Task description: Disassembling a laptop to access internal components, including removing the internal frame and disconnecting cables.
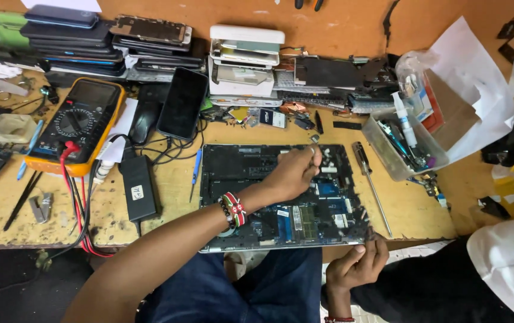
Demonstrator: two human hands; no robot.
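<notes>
An opened laptop [251, 164] lies bottom-up on the wooden bench, its circuit board and blue parts exposed. My left hand [290, 174], with a beaded bracelet at the wrist, reaches over the board. Its fingertips are pinched together near the upper middle of the board, and whatever sits between them is too small to make out. My right hand [358, 263] is below the bench edge, its curled fingers gripping the laptop's front right corner. A long screwdriver [371, 185] rests on the bench just right of the laptop.
A yellow multimeter [80, 122] with red and black leads, a black power adapter [139, 188], a mouse [144, 119] and a phone [182, 101] lie to the left. Stacked phones and parts line the back. A clear tub of tools [382, 149] stands right. A person in white [508, 263] sits right.
</notes>
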